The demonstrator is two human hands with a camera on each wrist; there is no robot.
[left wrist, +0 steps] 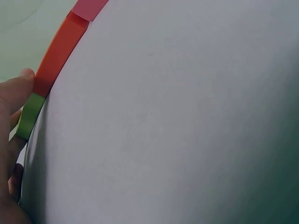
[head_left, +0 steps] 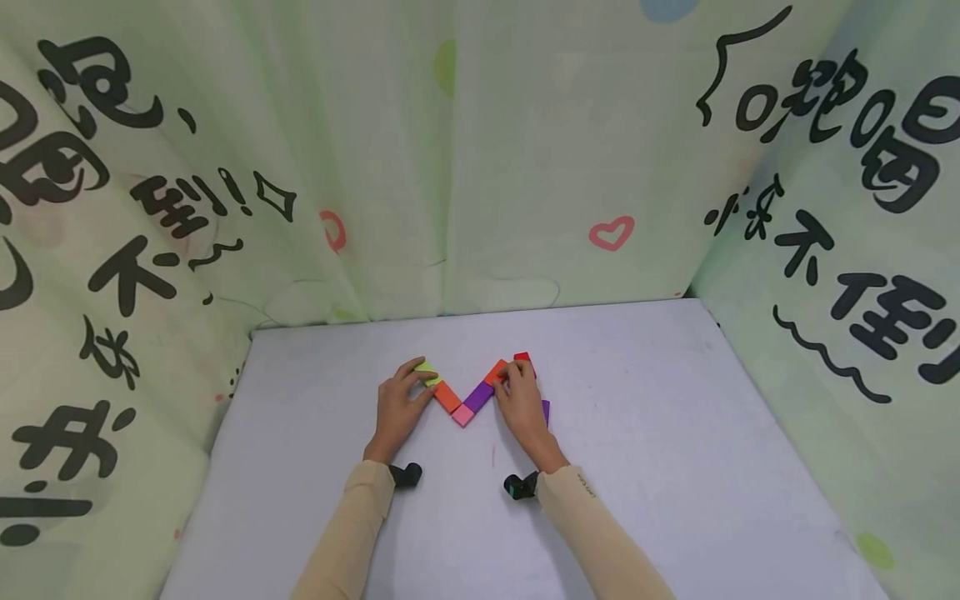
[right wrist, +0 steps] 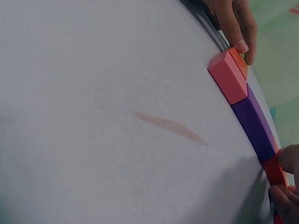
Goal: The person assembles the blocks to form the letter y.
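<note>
Left hand (head_left: 396, 410) around green block (head_left: 428, 372)

We saw the right hand (head_left: 521, 406) covering most of a purple block (head_left: 546, 411), the green block (head_left: 427, 372) half hidden under left fingers (head_left: 411, 372), both forearms cut off at the near edge.

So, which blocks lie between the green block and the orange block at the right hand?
In the head view, an orange block, a pink block and a purple block lie between the green block and the right orange block.
</note>
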